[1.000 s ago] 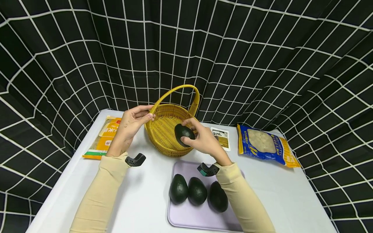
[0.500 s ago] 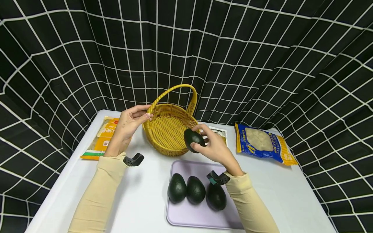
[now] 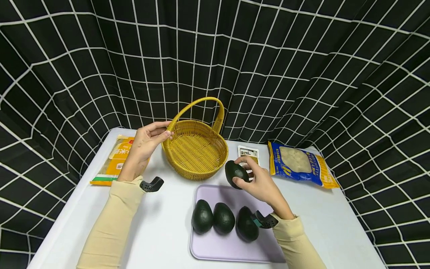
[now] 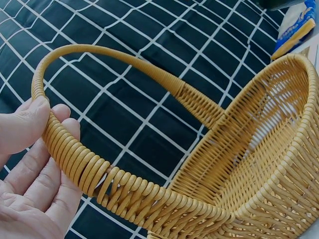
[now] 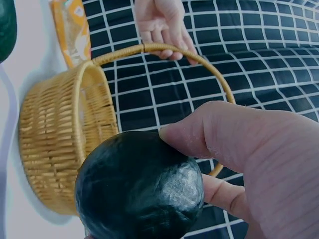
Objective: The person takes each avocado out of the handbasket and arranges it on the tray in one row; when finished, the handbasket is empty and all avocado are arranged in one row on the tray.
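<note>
A yellow wicker basket [image 3: 193, 174] with a tall arched handle [image 4: 70, 149] stands at the back middle of the table. My left hand [image 3: 145, 144] pinches the left foot of that handle between thumb and fingers, as the left wrist view confirms. To the right of the basket, my right hand [image 3: 260, 184] holds a dark green avocado [image 3: 234, 174] above the table, near the far edge of a lilac tray [image 3: 228, 250]. On the tray lie three more avocados: a left one [image 3: 202, 216], a middle one [image 3: 224, 218] and a right one [image 3: 246, 225], partly behind the wrist camera.
An orange and clear food packet [image 3: 114, 160] lies at the left, partly behind my left forearm. Behind my right hand is a small white-edged packet [image 3: 248, 151]. A blue and yellow bag [image 3: 300, 164] lies farther right. Black gridded cloth [image 3: 188, 56] surrounds the table.
My right hand has carried the avocado from over the basket, to the right and nearer, out past the basket's rim. My left hand stays on the handle.
</note>
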### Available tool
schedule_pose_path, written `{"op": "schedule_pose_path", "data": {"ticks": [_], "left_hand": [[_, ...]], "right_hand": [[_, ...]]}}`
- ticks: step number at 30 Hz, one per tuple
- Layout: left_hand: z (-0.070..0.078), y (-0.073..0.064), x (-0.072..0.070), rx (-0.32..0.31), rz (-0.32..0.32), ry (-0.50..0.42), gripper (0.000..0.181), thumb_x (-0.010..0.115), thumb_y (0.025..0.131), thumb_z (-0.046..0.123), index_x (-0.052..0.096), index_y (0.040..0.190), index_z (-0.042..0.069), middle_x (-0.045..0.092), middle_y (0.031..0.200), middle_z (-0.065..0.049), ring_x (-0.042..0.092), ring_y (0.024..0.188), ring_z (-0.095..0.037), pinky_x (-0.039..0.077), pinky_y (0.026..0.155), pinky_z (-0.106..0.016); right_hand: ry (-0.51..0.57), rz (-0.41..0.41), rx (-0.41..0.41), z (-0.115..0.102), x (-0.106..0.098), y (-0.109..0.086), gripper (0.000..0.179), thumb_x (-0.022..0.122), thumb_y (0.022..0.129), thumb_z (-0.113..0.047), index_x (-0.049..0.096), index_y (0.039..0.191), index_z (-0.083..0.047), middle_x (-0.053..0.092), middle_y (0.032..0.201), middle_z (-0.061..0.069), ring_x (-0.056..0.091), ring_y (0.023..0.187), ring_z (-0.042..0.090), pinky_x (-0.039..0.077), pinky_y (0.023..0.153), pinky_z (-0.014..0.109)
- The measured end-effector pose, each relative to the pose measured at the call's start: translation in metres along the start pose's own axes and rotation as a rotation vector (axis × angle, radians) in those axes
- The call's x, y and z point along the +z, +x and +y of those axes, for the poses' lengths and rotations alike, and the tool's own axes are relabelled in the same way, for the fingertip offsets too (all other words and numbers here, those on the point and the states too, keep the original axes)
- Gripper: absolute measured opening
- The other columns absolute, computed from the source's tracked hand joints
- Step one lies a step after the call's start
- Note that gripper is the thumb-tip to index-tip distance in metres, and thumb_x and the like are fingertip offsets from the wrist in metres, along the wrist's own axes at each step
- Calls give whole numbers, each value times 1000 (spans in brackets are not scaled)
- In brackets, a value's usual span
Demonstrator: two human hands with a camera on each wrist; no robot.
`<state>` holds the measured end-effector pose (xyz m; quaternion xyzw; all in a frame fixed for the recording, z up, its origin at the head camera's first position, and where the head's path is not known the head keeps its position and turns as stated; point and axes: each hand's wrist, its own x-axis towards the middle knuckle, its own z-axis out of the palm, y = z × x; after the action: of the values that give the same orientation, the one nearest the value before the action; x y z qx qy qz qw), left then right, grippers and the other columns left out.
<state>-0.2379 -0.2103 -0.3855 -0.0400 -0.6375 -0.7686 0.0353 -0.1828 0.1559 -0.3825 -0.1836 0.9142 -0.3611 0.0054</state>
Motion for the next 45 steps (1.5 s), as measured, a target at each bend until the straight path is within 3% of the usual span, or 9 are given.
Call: {"op": "schedule_pose_path", "data": {"ticks": [6, 15, 25, 35, 45], "left_hand": [[1, 0, 0, 14, 0, 0, 38, 73, 94, 12, 66, 131, 6, 75, 110, -9, 73, 95, -14, 56, 92, -19], [1, 2, 1, 7, 9, 19, 39, 75, 93, 13, 67, 130, 6, 75, 105, -3, 71, 89, -12, 54, 92, -18], [2, 1, 0, -9, 22, 35, 39, 73, 94, 14, 66, 132, 8, 75, 109, -4, 72, 93, -12, 55, 93, -18], [1, -2, -1, -8, 5, 20, 42, 73, 94, 15, 64, 134, 7, 73, 117, -11, 73, 99, -14, 54, 95, -17], [-1, -1, 0, -6, -9, 8, 42, 74, 94, 15, 64, 133, 6, 73, 114, -9, 72, 100, -17, 54, 94, -17]], "right_hand": [[-1, 17, 29, 10, -3, -13, 46, 77, 86, -23, 56, 126, -30, 71, 118, 15, 72, 92, 26, 58, 74, 36], [0, 78, 108, 27, -9, -42, 45, 78, 87, -23, 57, 125, -29, 71, 118, 17, 73, 91, 25, 57, 73, 35], [4, 85, 242, 41, -12, -70, 47, 79, 87, -25, 55, 127, -30, 71, 120, 20, 73, 92, 26, 56, 73, 35], [43, 97, 380, 53, -7, -98, 46, 80, 88, -28, 56, 127, -30, 70, 121, 18, 71, 93, 23, 54, 73, 34], [82, 105, 540, 63, 3, -129, 51, 81, 86, -29, 56, 130, -28, 69, 121, 19, 70, 88, 19, 53, 71, 30]]}}
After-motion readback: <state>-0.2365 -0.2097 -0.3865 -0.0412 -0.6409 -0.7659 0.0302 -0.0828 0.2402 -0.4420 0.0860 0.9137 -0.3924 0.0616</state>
